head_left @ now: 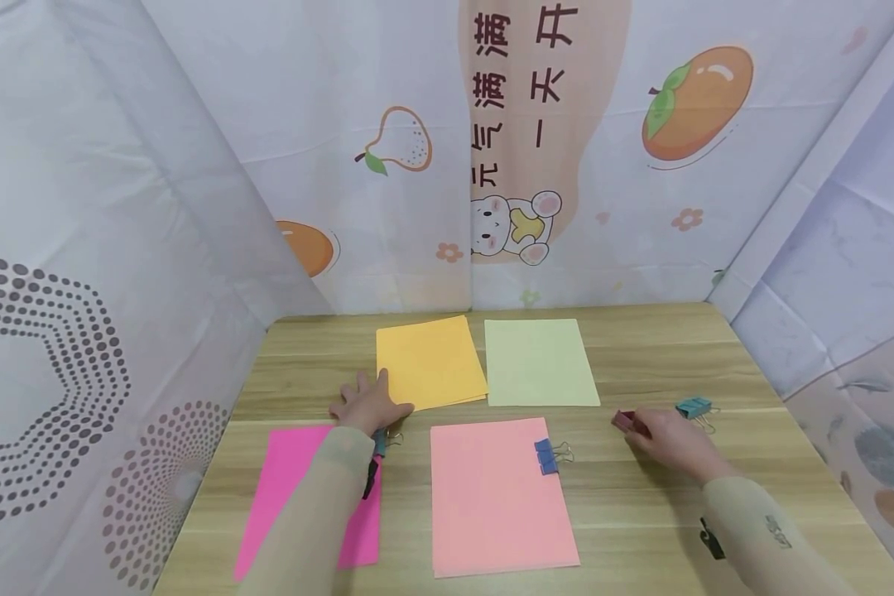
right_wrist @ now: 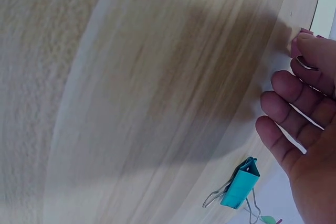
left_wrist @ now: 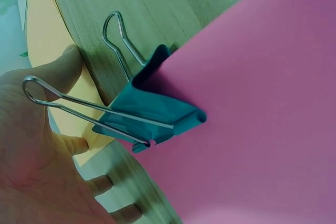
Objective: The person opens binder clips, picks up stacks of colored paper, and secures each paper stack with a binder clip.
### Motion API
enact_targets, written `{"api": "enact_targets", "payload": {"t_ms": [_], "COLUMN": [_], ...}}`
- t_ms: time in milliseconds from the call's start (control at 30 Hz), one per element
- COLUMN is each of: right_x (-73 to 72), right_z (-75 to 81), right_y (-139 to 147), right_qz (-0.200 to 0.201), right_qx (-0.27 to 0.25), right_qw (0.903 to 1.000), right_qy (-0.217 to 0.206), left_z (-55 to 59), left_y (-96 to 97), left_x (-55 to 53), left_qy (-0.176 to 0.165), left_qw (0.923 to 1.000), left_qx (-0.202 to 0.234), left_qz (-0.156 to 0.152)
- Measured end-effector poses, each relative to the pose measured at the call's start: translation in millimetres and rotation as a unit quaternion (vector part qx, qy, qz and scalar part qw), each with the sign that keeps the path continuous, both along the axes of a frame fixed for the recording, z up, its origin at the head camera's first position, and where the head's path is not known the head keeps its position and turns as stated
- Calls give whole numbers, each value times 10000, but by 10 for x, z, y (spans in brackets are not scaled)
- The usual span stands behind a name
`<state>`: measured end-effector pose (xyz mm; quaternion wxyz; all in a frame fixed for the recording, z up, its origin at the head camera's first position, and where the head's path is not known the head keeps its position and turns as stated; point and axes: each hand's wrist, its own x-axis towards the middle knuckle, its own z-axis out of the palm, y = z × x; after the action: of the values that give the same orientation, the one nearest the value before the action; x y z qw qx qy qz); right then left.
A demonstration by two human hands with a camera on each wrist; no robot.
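Observation:
My left hand (head_left: 368,406) has its fingers spread at the lower left of the yellow paper sheets (head_left: 430,362); the thumb lies at their edge. Just under that palm, a teal binder clip (left_wrist: 152,106) is clamped on the edge of the magenta paper (left_wrist: 252,103). At the right, my right hand (head_left: 674,440) pinches a dark red binder clip (head_left: 622,420) by its wire handle between thumb and index finger. In the right wrist view the red clip (right_wrist: 294,50) is mostly hidden behind the thumb. Its other fingers are loosely bent.
A pink sheet (head_left: 499,505) bears a blue binder clip (head_left: 546,457) on its right edge. Pale green paper (head_left: 541,362) lies behind it. Another teal clip (head_left: 693,406) stands beside the right hand, and a black clip (head_left: 711,540) lies near the right sleeve. Fabric curtains (head_left: 387,223) surround the table.

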<state>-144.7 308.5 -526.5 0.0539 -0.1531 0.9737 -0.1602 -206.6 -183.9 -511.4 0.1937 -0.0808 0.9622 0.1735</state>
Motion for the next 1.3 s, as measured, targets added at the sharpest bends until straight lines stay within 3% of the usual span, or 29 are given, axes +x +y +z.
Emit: {"api": "enact_targets", "payload": {"t_ms": [300, 933, 1300], "right_x": [10, 37, 82], "right_z": [11, -10, 27], "right_y": [10, 55, 135], "right_qz": [-8, 220, 19], "right_qx": [0, -224, -376], "right_qw": [9999, 9995, 9985], "right_qy": [-125, 53, -391], "left_z": [39, 17, 18], "left_y": [13, -6, -7], "left_x": [23, 9, 11], "left_qy": [3, -20, -10], "left_qw": [10000, 9999, 9999], "left_qx": [38, 96, 113], "left_qz": [-17, -44, -31]}}
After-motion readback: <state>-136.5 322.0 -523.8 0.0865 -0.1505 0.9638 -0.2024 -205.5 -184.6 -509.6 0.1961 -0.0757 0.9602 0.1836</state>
